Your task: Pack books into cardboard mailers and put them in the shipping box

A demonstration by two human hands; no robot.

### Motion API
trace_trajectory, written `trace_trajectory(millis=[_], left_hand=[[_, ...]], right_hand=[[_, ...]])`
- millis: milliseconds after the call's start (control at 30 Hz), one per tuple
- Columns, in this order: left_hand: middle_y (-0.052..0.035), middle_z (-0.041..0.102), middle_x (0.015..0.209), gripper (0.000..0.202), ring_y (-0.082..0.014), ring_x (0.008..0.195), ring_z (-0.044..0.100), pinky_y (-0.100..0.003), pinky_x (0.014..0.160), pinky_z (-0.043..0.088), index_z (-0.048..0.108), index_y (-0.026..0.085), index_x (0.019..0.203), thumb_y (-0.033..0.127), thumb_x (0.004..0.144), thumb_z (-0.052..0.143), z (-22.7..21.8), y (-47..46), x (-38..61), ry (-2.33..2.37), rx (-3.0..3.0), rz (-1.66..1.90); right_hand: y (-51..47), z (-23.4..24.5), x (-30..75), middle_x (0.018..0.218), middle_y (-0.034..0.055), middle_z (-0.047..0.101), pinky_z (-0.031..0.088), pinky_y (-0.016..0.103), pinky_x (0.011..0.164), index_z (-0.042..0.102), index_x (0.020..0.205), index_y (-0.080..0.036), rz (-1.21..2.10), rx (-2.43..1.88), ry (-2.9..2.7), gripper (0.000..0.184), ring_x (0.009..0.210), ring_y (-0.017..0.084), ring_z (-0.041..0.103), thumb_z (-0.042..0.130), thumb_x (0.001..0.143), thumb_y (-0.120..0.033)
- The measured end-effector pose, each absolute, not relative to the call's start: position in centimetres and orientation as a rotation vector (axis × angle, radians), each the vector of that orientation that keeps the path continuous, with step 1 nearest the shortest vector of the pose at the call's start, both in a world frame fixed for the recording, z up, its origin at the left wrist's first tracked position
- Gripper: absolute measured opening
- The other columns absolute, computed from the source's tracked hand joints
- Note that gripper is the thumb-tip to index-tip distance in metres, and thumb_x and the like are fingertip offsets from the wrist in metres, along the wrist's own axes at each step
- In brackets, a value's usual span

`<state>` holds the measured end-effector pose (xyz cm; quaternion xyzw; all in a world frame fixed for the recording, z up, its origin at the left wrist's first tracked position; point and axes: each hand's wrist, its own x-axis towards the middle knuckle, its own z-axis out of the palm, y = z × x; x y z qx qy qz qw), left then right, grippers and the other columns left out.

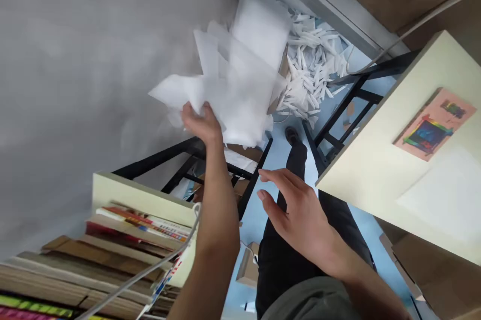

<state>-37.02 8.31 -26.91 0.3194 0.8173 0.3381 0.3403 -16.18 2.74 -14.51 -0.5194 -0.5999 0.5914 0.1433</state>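
Out ahead, near the grey wall, my left hand (205, 122) has its fingers bent around the edge of thin white packing sheets (180, 89). The sheets look translucent, fan out and are smeared by motion. Behind them stands a tall white stack or roll of similar material (259, 34), partly covered by the sheets. My right hand (295, 205) hovers over my dark-trousered leg, thumb and fingers apart, holding nothing. Beyond both hands, a heap of folded white strips (308, 74) lies on the floor by a cardboard edge.
At left, a pale shelf top (143, 187) on a black frame carries stacked books or magazines (150, 222). On the right, a pale table (376, 160) bears a pink printed card (434, 124) and white paper. A grey cable (150, 265) crosses the stack. Cardboard boxes (443, 270) stand low right.
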Motion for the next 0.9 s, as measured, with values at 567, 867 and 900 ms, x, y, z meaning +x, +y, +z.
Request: trace_trajectory(millis=[567,867,900], left_hand=[[-0.0333,0.026,0.184,0.083,-0.0506,0.177,0.015,-0.075,0.141,0.015,0.056,0.013,0.153,0.057,0.091,0.089,-36.4,5.4,-30.9,2.305,1.065,0.725],[-0.0128,0.056,0.167,0.055,-0.0335,0.153,0.061,-0.054,0.12,0.059,0.054,0.033,0.16,0.05,0.109,0.067,-22.1,6.6,-8.3,1.724,1.54,0.904],[-0.0131,0.056,0.167,0.057,-0.034,0.154,0.06,-0.054,0.12,0.059,0.054,0.033,0.16,0.051,0.108,0.068,-22.1,6.8,-6.3,1.702,1.555,0.879]], right_hand=[[3.0,-14.6,-7.4,0.12,0.0097,0.084,0.07,0.035,0.091,0.073,0.136,-0.023,1.558,-1.673,-1.498,0.026,0.107,0.023,0.083,0.06,0.113,-0.024],[0.4,-15.6,5.9,0.142,0.0112,0.077,0.071,0.043,0.1,0.067,0.15,-0.03,1.154,-1.909,-1.346,0.037,0.129,0.026,0.078,0.058,0.115,-0.031],[0.2,-16.1,7.1,0.152,0.0126,0.072,0.07,0.047,0.105,0.062,0.158,-0.032,1.087,-1.941,-1.357,0.043,0.139,0.027,0.073,0.056,0.115,-0.031]])
